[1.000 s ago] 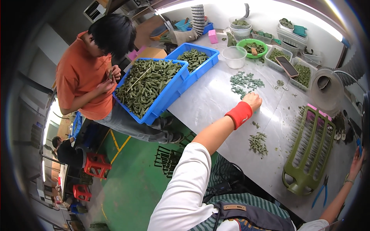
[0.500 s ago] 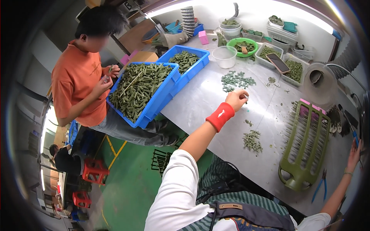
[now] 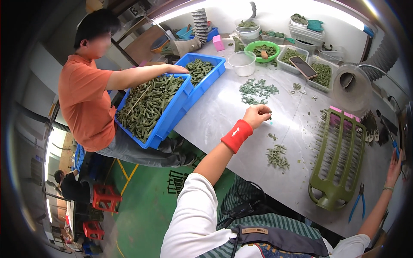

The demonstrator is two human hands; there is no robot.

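My left hand (image 3: 257, 116), with a red wristband, is over the metal table, thumb and fingers pinched together. A tiny dark piece between its fingertips is too small to name. Just beyond lies a spread of small green pieces (image 3: 254, 91); a little pile of thin green bits (image 3: 277, 157) sits nearer me. My right hand (image 3: 393, 170) is at the far right edge, its thumb and fingers around the end of a blue-handled tool (image 3: 395, 145) whose working end is hard to make out. Left of it stands an olive-green slotted rack (image 3: 333, 161) with rows of thin spikes.
A co-worker in an orange shirt (image 3: 84, 103) stands at left by blue bins (image 3: 165, 136) of green rolled pieces. Along the back are a clear tub (image 3: 241, 64), a green bowl (image 3: 257, 45), and a phone (image 3: 303, 67) on tubs. Blue-handled pliers (image 3: 358, 205) lie beside the rack.
The co-worker's arm has stretched across the blue bins toward the rear one. My left hand has shifted slightly back toward me, still pinched. My right hand stays at the blue-handled tool.
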